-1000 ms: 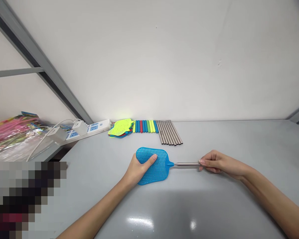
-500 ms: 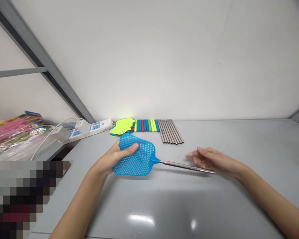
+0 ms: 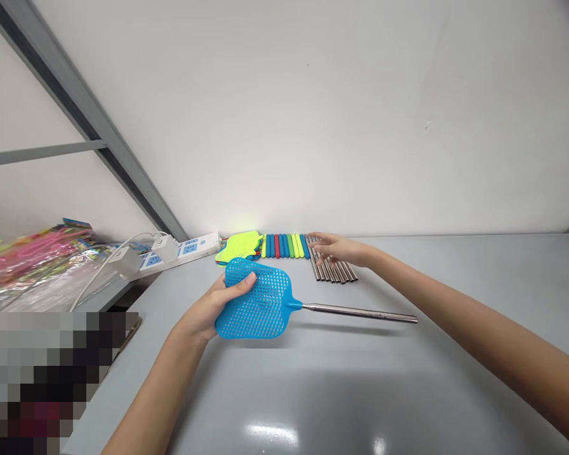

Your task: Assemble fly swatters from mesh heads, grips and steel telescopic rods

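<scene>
A blue fly swatter (image 3: 260, 306), its mesh head on the left and its metal rod (image 3: 360, 312) pointing right, is held above the table. My left hand (image 3: 218, 306) grips the head by its left edge, thumb on top. My right hand (image 3: 336, 248) reaches over a row of metal tubes (image 3: 339, 273) at the back, fingers apart; whether it touches them I cannot tell. Left of the tubes lie several coloured handles (image 3: 284, 246) in blue, red, green and yellow. Beside those is a stack of swatter heads (image 3: 239, 248), a yellow one on top.
A white power strip (image 3: 189, 248) with plugged-in adapters and a cable runs along the table's left back. Farther left lie clear plastic bags of colourful items (image 3: 33, 268). A white wall (image 3: 336, 126) and a grey metal frame (image 3: 109, 151) stand behind the grey table (image 3: 313, 392).
My right hand has moved from near the rod's end to over the metal tubes at the back. My left hand still holds the fly swatter; the view has shifted slightly.
</scene>
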{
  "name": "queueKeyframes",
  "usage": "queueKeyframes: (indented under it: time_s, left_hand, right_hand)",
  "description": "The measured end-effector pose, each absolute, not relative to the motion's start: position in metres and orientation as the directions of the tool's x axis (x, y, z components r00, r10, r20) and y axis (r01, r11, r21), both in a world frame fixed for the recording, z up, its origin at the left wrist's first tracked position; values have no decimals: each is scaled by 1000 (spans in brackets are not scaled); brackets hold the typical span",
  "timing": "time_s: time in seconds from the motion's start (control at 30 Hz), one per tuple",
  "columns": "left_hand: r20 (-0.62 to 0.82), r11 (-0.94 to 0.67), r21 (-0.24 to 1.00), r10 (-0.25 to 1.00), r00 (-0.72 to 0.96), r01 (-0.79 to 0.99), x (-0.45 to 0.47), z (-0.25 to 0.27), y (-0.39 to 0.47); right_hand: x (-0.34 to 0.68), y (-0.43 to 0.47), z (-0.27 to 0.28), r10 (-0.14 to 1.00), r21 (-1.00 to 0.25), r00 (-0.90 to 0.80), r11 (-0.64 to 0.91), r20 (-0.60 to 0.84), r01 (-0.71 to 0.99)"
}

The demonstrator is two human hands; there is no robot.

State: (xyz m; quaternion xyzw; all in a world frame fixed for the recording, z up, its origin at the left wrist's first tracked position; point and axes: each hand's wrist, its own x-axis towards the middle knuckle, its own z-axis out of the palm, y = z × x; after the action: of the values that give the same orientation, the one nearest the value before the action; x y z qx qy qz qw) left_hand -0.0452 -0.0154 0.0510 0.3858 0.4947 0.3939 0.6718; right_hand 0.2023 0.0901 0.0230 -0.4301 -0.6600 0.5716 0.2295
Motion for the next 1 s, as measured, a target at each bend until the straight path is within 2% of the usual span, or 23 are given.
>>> queueKeyframes:
  time_s: [0.23,0.5,0.7,1.0]
  left_hand:
    - [-343,370,915,924,171,-163,-46,52,-16]
    - [-353,369,918,928,121,-146,-47,54,-16]
    - [-363,378,913,925,113,-152,-46,54,-16]
    - [-348,364,920,929,123,-148,-44,54,-17]
  right_hand:
    - [186,106,14,790,-931,-562,-28,-244,365]
    - [190,102,5,753,-924,-613,16,-239,381]
    - [191,101,7,727,-910,-617,-26,-302,414]
    - [198,70,3,660,-928,-680,-73,-319,364]
